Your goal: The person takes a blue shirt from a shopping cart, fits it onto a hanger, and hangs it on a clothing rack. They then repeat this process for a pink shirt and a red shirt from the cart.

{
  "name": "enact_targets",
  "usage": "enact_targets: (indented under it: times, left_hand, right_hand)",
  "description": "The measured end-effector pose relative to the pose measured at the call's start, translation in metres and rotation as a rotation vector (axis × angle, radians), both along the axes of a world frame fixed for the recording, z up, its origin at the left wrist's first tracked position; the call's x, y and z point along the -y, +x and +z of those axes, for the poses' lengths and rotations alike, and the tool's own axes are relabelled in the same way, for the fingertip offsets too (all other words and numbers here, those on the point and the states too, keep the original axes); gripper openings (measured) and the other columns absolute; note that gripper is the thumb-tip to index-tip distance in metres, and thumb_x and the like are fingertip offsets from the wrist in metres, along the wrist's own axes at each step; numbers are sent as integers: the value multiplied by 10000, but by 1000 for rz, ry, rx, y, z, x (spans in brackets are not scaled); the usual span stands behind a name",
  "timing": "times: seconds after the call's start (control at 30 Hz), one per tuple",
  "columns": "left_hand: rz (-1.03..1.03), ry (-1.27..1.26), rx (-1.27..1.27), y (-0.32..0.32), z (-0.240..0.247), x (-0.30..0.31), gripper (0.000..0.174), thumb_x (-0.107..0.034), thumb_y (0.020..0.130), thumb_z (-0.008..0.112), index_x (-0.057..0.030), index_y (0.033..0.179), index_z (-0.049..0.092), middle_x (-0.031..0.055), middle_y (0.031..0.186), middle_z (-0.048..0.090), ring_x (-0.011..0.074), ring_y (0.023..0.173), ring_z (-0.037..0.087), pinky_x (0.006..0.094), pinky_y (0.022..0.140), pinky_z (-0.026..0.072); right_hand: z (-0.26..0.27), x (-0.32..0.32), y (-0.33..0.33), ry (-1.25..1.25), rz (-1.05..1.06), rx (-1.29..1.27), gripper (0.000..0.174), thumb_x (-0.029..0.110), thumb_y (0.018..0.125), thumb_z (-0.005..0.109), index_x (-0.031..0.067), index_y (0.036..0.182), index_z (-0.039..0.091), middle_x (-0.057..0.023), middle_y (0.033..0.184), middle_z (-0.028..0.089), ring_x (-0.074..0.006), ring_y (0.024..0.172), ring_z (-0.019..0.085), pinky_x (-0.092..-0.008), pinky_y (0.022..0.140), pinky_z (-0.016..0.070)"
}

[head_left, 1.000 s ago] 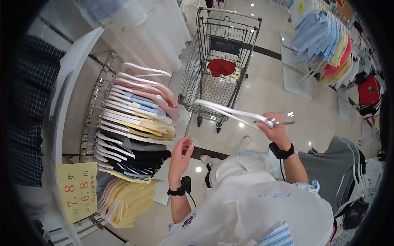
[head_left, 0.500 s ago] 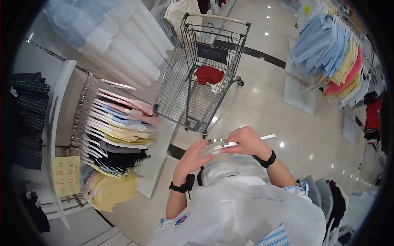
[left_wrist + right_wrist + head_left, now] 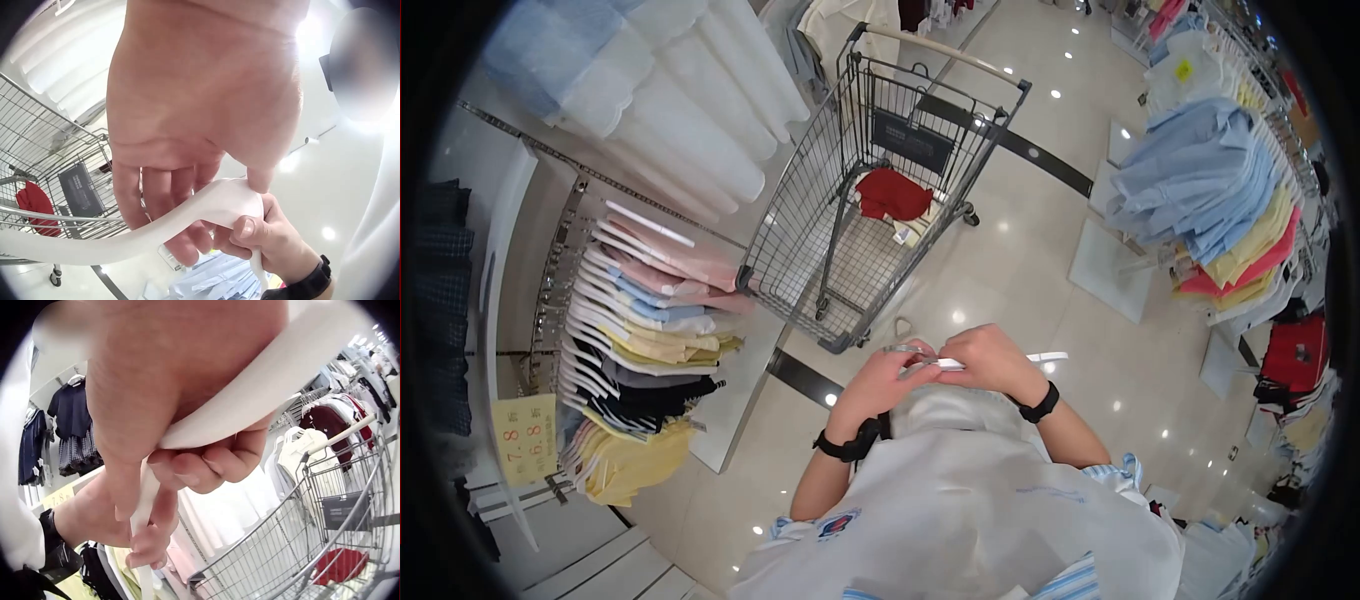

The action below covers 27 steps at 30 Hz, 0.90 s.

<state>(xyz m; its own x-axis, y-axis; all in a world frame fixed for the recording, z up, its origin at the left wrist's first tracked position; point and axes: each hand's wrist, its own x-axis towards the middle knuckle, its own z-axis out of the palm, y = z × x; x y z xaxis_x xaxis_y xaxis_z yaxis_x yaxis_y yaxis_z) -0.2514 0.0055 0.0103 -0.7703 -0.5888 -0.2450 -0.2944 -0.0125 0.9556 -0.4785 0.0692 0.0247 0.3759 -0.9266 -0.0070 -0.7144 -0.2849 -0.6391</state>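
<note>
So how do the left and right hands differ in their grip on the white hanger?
The right hand lies over the hanger from above, fingers curled tightly round it. The left hand comes from below, fingers straighter behind the arm, thumb pressing on top. The right hand is beside the free arm end; the left hand is on the cart side. Both grip it near the middle and wear black wristbands.

We note a glossy cream tiled floor (image 3: 1040, 270) crossed by a dark stripe (image 3: 1050, 165), with ceiling lights mirrored in it. A wire shopping cart (image 3: 800, 230) stands on it, holding a red garment (image 3: 892, 193). We record a left shirt rack (image 3: 650, 320), a right shirt rack (image 3: 1200, 190), and a yellow price sign (image 3: 525, 438) at lower left.
</note>
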Motion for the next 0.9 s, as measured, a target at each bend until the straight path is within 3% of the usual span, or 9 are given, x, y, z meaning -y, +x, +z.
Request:
enact_targets:
  times: [0.1, 0.27, 0.33, 0.47, 0.5, 0.57, 0.63, 0.73, 0.9]
  left_hand:
    - [-102, 63, 49, -22, -3, 39, 307, -338, 1050, 646, -42, 1120, 684, 80, 895, 704, 160, 810, 625, 315, 760, 503]
    - [-55, -57, -7, -41, 6, 99, 301, -323, 1000, 713, -39, 1098, 687, 65, 802, 678, 161, 705, 599, 333, 686, 498]
    - [113, -10, -9, -34, 8, 114, 309, -292, 959, 758, -12, 1071, 692, 149, 816, 709, 240, 704, 660, 364, 680, 521]
    - [390, -62, 171, -1, 2, 124, 277, -236, 931, 790, -17, 1054, 673, 99, 796, 699, 190, 680, 638, 320, 663, 515]
    - [500, -38, 117, 7, -9, 122, 242, -200, 948, 764, -20, 1074, 661, 32, 746, 592, 94, 655, 486, 275, 587, 406]
    - [641, -34, 179, 25, -20, 119, 242, -216, 957, 763, -18, 1055, 663, 34, 750, 620, 101, 668, 522, 280, 604, 430]
    - [776, -35, 252, 41, -24, 112, 247, -233, 967, 761, -17, 1036, 665, 36, 754, 648, 109, 681, 557, 285, 621, 454]
    - [1001, 47, 282, 48, -22, 93, 230, -230, 1002, 721, -15, 1027, 645, -9, 746, 586, 77, 676, 486, 273, 581, 389]
    - [1515, 179, 366, -3, -2, 57, 251, -230, 1044, 648, -50, 911, 534, -56, 711, 434, 60, 655, 383, 262, 564, 311]
  right_hand:
    - [5, 35, -22, -1, -19, -26, 291, 344, 811, 830, 71, 830, 732, -92, 724, 656, -334, 697, 663, -430, 630, 521]
    - [16, 104, -47, 35, 9, -92, 288, 356, 826, 820, 86, 891, 742, -81, 820, 701, -320, 778, 692, -433, 690, 542]
    - [20, 135, -50, 57, 53, -54, 297, 339, 820, 826, 82, 937, 736, -85, 858, 705, -321, 810, 693, -433, 711, 546]
    - [11, 196, -55, -91, 118, 93, 375, 321, 832, 847, 63, 1074, 721, -86, 931, 707, -309, 865, 699, -405, 763, 556]
    - [5, 214, -60, -80, 144, 102, 375, 321, 832, 847, 63, 1074, 721, -86, 931, 707, -309, 865, 699, -405, 763, 556]
    - [-10, 255, -72, -29, 166, 167, 333, 314, 887, 795, 59, 1081, 704, -92, 902, 703, -321, 860, 698, -425, 775, 558]
    - [-35, 302, -86, 77, 195, 144, 316, 317, 905, 781, 56, 1065, 705, -100, 886, 699, -320, 864, 701, -420, 781, 560]
    - [-93, 380, -103, 248, 239, 90, 300, 331, 930, 754, 55, 1036, 709, -121, 880, 708, -330, 893, 710, -428, 796, 565]
    - [-250, 475, -117, 419, 346, -154, 326, 391, 935, 714, 75, 1015, 727, -153, 968, 754, -370, 971, 721, -495, 838, 566]
